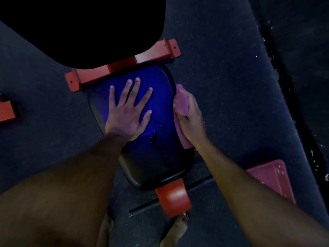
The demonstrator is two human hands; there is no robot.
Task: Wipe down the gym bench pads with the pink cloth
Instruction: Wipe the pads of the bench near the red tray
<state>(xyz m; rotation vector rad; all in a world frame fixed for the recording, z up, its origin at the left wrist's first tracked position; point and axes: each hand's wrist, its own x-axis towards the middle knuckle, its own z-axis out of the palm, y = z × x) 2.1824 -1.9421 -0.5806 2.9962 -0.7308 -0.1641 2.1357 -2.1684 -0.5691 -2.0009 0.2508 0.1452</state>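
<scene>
Right hand (191,120) fingers curl round cloth (180,104) at pad (160,97) edge; pad lies leftward (left hand (127,113) splayed flat there).

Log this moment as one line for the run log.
left hand flat on seat pad | right hand grips pink cloth at pad's right edge | stage: wiping side

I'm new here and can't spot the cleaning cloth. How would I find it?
Find the blue seat pad on the red frame. At its right edge the right hand grips the pink cloth. It is the only soft, bunched pink thing there.
</scene>
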